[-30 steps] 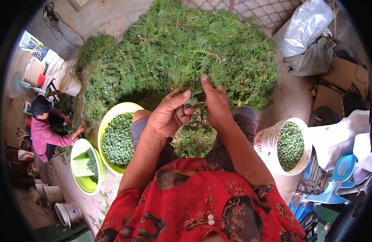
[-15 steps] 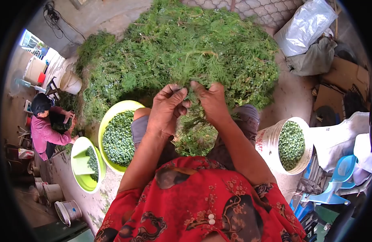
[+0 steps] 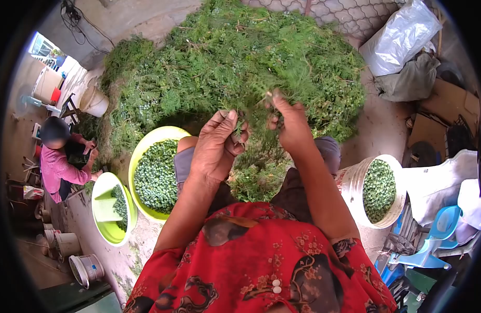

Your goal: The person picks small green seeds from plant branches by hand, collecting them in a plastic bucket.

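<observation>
Head view showed both hands up in front of the big green branch pile [image 3: 235, 68] on the floor. The left hand [image 3: 215, 148] had its fingers curled closed on a small leafy sprig [image 3: 251, 117]. The right hand [image 3: 288, 125] pinched the same sprig a bit higher. Half a second before, the two hands sat close together, almost touching. Now the right hand had moved up and away to the right, so the sprig was stretched between them. That looked like pulling little green bits off the sprig. More loose sprigs [image 3: 256, 175] lay on the person's lap, under the hands. A yellow bowl [image 3: 146, 143] full of green bits sat on the floor by the left knee. A white bucket [image 3: 350, 182] of them stood by the right knee. Another person [image 3: 55, 164] sat at the far left edge of the floor by a second bowl [image 3: 102, 190].
</observation>
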Demonstrator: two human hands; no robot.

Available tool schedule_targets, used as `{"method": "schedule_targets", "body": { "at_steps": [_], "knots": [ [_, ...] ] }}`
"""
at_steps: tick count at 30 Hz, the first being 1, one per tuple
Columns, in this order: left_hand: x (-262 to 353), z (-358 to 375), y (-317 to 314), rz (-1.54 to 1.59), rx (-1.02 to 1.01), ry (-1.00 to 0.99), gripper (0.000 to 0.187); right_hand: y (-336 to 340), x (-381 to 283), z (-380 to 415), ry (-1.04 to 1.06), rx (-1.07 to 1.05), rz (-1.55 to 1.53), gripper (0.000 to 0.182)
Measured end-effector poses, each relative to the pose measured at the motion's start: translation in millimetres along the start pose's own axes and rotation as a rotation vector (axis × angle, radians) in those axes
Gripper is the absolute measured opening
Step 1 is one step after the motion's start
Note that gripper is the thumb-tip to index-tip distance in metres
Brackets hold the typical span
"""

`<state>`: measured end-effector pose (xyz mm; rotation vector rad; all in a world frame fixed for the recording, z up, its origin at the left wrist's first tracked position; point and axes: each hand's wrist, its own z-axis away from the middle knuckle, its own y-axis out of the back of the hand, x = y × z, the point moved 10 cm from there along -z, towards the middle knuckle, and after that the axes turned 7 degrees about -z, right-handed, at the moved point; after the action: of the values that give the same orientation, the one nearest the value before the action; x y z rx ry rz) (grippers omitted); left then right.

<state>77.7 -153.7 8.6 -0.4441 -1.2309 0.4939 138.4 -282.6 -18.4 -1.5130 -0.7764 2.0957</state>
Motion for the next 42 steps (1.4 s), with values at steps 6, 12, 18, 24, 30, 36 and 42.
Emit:
{"method": "schedule_targets", "body": {
  "at_steps": [6,12,18,24,30,36,42],
  "knots": [
    [24.4,0.8,5.4,-0.251,0.087,-0.199,0.013,-44.6,13.7,25.8,0.026,-0.333,0.01,0.026],
    [22.0,1.1,14.9,-0.285,0.166,-0.136,0.014,-51.0,28.9,32.7,0.07,-0.444,0.386,0.027],
    [16.4,-3.6,24.8,-0.244,0.116,-0.162,0.011,-51.1,8.6,31.0,0.328,-0.38,0.651,0.02],
    [2.0,2.7,21.9,-0.106,0.056,0.013,0.011,-37.0,5.5,27.2,0.241,-0.193,0.175,0.017],
    [-0.1,9.3,19.2,-0.069,0.019,0.066,0.015,-25.4,1.1,29.2,0.117,-0.113,0.156,0.033],
    [15.7,12.1,9.0,-0.42,0.008,-0.164,0.008,-39.6,14.5,33.8,0.071,-0.214,0.236,0.028],
    [41.3,25.1,-18.5,-0.886,0.087,-0.498,0.007,-46.4,26.0,40.9,-0.037,-0.244,0.345,0.028]
  ]
}}
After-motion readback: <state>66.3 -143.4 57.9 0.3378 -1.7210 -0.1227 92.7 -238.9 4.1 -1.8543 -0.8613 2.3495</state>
